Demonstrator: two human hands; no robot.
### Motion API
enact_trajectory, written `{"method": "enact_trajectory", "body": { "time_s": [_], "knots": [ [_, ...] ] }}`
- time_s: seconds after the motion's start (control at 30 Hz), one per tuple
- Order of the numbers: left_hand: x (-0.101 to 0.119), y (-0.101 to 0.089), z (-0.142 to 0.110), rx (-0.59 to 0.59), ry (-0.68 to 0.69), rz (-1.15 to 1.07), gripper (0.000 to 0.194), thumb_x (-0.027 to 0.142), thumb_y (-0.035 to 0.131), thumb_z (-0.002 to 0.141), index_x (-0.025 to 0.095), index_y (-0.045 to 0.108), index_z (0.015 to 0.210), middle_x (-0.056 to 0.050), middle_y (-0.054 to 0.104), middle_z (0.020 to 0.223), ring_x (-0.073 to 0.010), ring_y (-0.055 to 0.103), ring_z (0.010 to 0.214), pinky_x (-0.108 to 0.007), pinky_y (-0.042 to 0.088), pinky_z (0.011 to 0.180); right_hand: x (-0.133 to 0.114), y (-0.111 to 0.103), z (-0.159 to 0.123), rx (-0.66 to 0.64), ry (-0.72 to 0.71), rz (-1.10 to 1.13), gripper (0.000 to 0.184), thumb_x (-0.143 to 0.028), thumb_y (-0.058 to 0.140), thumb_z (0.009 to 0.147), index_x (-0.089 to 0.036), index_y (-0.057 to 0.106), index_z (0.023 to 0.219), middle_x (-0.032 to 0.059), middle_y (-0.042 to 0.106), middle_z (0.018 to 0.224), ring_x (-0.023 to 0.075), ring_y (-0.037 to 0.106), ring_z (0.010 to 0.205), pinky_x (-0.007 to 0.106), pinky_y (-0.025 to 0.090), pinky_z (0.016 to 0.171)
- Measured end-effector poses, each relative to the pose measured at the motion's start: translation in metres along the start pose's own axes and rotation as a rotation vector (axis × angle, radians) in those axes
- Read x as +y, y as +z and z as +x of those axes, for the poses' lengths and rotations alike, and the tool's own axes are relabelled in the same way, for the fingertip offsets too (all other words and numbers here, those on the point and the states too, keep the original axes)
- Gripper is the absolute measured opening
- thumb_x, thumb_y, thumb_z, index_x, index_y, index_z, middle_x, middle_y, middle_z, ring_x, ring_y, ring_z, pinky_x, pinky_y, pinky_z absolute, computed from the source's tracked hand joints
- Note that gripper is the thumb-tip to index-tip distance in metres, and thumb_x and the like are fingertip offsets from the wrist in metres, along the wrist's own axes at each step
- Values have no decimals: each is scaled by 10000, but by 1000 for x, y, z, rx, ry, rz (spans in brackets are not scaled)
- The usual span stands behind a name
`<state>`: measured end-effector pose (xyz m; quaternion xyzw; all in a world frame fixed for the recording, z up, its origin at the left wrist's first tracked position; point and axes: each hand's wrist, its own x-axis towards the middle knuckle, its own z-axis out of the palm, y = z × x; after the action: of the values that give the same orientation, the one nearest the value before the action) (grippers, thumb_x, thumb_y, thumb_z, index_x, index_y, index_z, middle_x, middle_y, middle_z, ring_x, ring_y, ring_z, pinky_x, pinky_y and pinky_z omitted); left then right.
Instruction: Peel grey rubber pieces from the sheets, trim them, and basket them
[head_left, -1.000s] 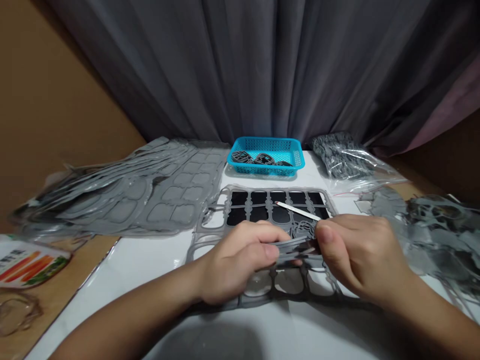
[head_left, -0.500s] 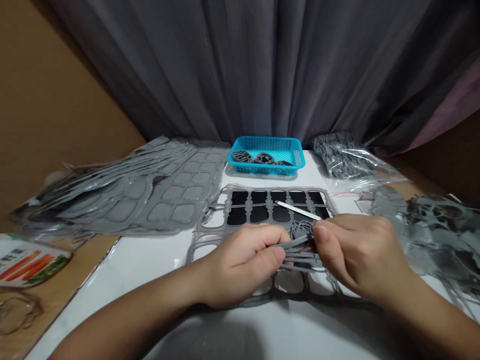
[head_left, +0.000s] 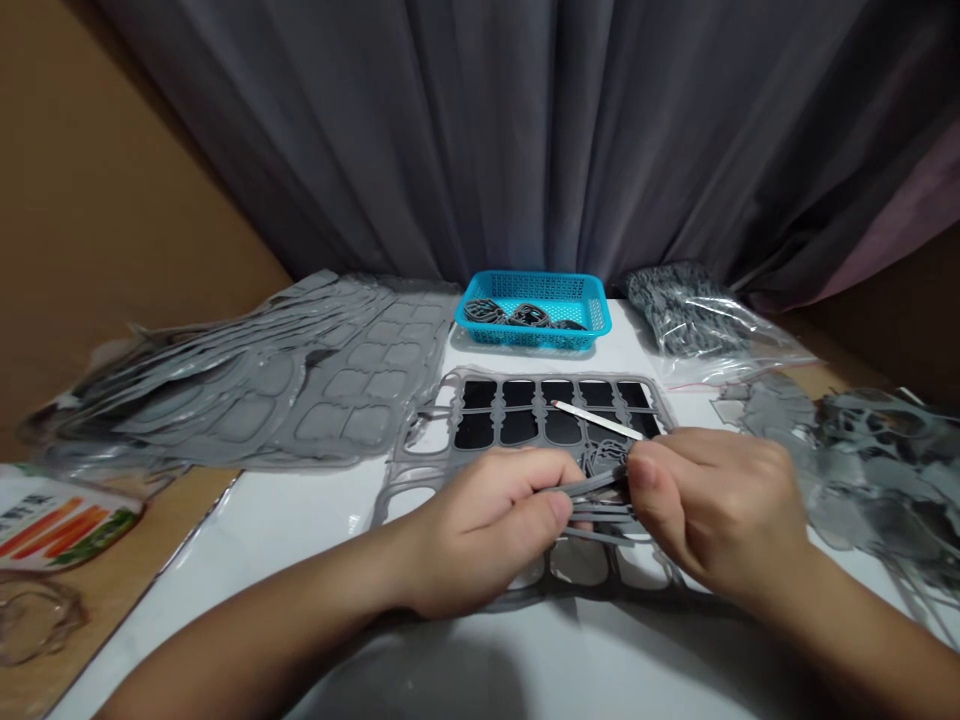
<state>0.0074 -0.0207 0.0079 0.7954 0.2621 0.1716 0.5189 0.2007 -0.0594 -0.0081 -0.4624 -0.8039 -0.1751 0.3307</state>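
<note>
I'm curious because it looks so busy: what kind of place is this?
Probably a small work corner at home. A white table holds grey plastic sheets and a blue basket, grey plastic strips are being handled, and a curtain hangs behind.

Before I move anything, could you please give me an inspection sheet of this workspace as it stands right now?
surface: a white covering over a wooden table.
job's things: grey strips lie above a grey frame with black panels; a white strip and a grey tangle rest on that frame.
clutter: a stack of grey sheets, a grey scrap pile, a blue basket holding grey loops, a zip bag of grey scraps, a carrot-printed packet.
grippers: the left hand and right hand both pinch the grey strips.
cables: nothing seen.
surroundings: a grey curtain and a brown wall.
</note>
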Motion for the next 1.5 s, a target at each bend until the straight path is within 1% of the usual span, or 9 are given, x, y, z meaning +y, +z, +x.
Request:
{"method": "enact_trajectory", "body": {
  "time_s": [0.23,0.4,0.57,0.8,1.0,1.13,1.23,1.5],
  "knots": [
    [1,1,0,7,-25,-10,263,297,339,875,148,505,737,-3,506,714,-130,471,673,-232,378,619,1,0,1,-15,-9,2,510,-256,292,949,-188,444,467,-24,371,398,103,319,379,281,175,458],
    [3,0,0,-5,-36,36,247,277,336,877,152,503,746,2,511,711,-129,476,670,-227,380,616,1,0,1,-37,-10,2,500,-257,296,946,-192,446,474,-23,379,403,105,323,380,286,177,457],
    [4,-3,-1,-43,-15,86,241,270,337,907,155,489,760,17,504,690,-112,472,642,-211,373,600,1,0,0,-31,-11,-9,506,-265,291,948,-191,451,474,-21,387,400,105,324,384,284,177,462],
    [4,-4,0,-53,-28,94,232,247,346,913,147,503,773,3,537,740,-111,490,668,-205,399,622,0,2,0,0,-3,-33,514,-271,317,944,-193,473,461,-15,403,394,116,340,386,286,182,461],
    [4,-4,0,-50,-26,110,239,254,347,914,147,497,762,-1,540,739,-113,500,675,-202,410,604,0,2,0,-7,-12,-44,512,-274,308,950,-190,461,469,-21,401,396,107,333,389,281,181,466],
    [3,-5,0,-64,-5,151,250,240,341,924,144,540,807,-8,579,769,-122,543,729,-209,427,658,-1,3,0,-31,-32,-58,511,-279,303,951,-191,463,474,-14,428,400,112,342,396,283,180,468],
    [2,-5,0,-75,16,160,261,227,336,932,143,565,840,-9,602,794,-121,564,759,-207,429,701,-2,4,0,-23,-33,-73,516,-286,308,949,-190,471,470,-11,443,399,116,349,397,284,174,468],
    [3,-6,0,-98,-25,119,269,244,336,930,143,571,845,-19,604,801,-136,561,759,-221,431,698,-3,5,0,20,-28,-100,510,-297,339,942,-188,475,463,-9,448,398,113,356,404,287,165,469]
  ]
}}
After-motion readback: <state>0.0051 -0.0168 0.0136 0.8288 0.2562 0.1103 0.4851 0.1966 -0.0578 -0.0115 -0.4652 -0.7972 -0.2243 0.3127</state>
